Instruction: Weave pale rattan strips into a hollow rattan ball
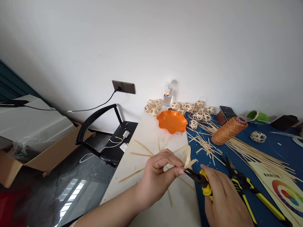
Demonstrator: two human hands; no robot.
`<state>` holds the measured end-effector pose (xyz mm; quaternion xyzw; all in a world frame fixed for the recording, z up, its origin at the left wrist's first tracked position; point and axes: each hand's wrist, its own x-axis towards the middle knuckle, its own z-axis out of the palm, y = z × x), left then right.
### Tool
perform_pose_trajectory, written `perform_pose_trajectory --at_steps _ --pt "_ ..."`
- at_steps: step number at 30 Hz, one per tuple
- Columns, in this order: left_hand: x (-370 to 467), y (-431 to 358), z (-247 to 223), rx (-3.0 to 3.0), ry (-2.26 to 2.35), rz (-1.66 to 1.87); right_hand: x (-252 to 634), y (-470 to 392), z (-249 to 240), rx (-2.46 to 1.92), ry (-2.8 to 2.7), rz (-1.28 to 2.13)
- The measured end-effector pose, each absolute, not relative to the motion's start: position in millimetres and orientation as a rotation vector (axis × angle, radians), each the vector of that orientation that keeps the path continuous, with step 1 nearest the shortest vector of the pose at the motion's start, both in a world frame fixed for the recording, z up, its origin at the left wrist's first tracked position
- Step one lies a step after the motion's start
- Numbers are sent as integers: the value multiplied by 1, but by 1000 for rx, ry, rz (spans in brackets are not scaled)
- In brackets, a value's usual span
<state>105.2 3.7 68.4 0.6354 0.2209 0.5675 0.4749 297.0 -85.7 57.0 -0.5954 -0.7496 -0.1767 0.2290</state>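
Observation:
My left hand [157, 175] pinches a pale bamboo strip [188, 156] between thumb and forefinger; part of the strip curls upward. My right hand [226, 197] is wrapped round the yellow handles of a pair of pliers [197, 178]. The dark jaws lie right beside my left fingertips and the strip; whether they grip it I cannot tell. Several thin bamboo strips, such as one strip [131, 175] at the left, fan out on the white board [118, 201] beneath my left hand. Its middle is hidden by that hand.
An orange wavy-edged dish [172, 122] stands beyond my hands, with woven balls [188, 107] and a water bottle [167, 94] behind. On the blue mat lie loose strips [207, 146], a twine spool [229, 130], yellow-handled shears [243, 179] and a colour-wheel booklet [267, 173]. A black chair [125, 134] stands left.

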Motion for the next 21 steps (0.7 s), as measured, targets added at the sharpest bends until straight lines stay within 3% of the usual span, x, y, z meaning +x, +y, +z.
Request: perform_pose_trajectory --at_steps 21 --pt "106 2 70 1517 488 1376 294 -82 63 -1653 -2078 -619"
